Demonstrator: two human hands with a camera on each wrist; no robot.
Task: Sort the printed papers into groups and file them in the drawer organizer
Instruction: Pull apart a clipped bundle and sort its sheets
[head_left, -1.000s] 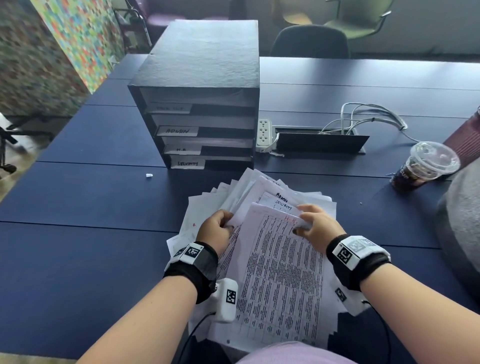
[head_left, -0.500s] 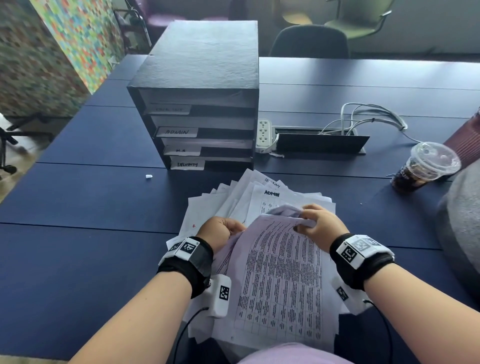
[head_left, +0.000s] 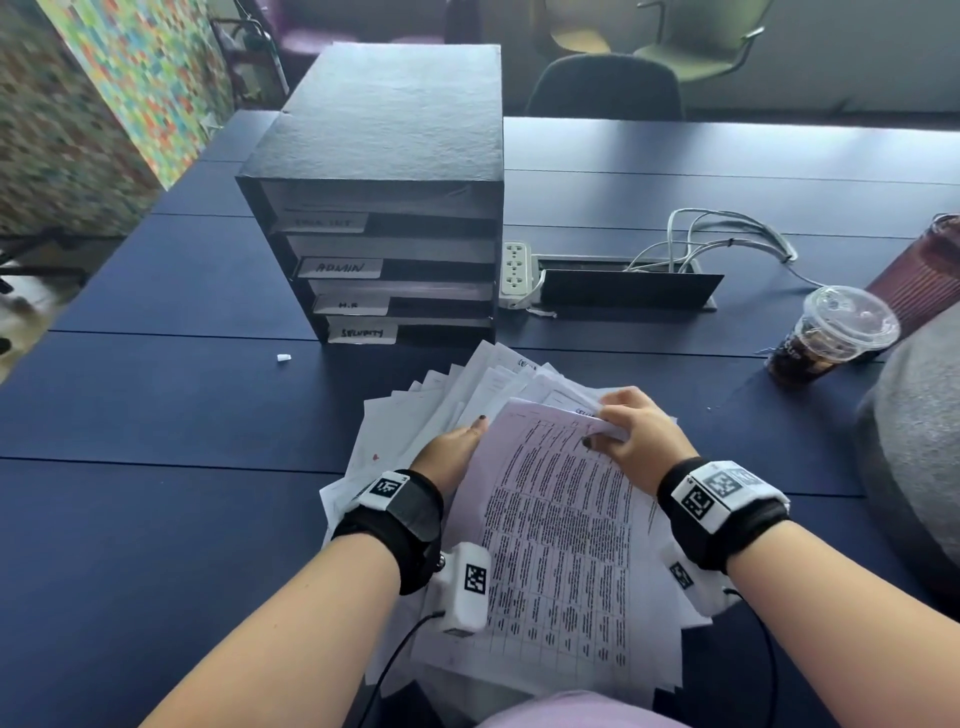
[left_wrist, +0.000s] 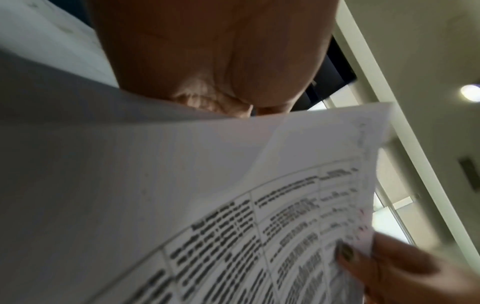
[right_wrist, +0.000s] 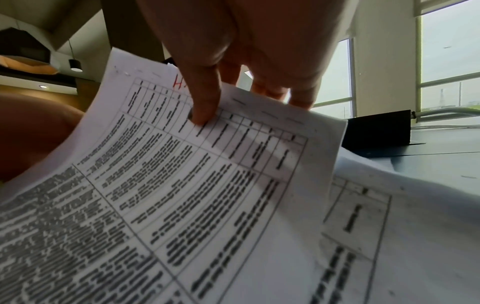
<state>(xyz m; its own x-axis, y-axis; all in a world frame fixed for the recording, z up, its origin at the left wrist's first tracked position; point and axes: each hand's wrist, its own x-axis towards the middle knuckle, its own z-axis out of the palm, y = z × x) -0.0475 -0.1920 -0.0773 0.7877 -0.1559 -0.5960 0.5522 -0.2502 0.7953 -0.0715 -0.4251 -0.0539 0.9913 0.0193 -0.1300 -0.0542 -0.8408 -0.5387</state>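
Note:
A loose pile of printed papers (head_left: 441, 410) is fanned out on the dark blue table, in front of the black drawer organizer (head_left: 384, 208) with labelled slots. My right hand (head_left: 628, 431) pinches the top edge of the uppermost table-printed sheet (head_left: 556, 519), thumb (right_wrist: 205, 102) on the print and fingers behind. That sheet (right_wrist: 182, 185) bears a red handwritten mark at its top and curves up off the pile. My left hand (head_left: 457, 452) lies at the sheet's left edge. Its fingers reach beneath the paper (left_wrist: 233, 185) and are mostly hidden.
An iced drink cup (head_left: 831, 338) stands at the right, beside a maroon object (head_left: 924, 275) and a grey bulk (head_left: 914, 441). A power strip (head_left: 514, 275) and cable box (head_left: 623, 286) sit right of the organizer. A small white scrap (head_left: 283, 357) lies left. Chairs stand beyond the table.
My right hand has raised the top sheet's upper edge, which now hides the ADMIN-marked page. My left hand has uncurled and slid forward under the sheet's left edge.

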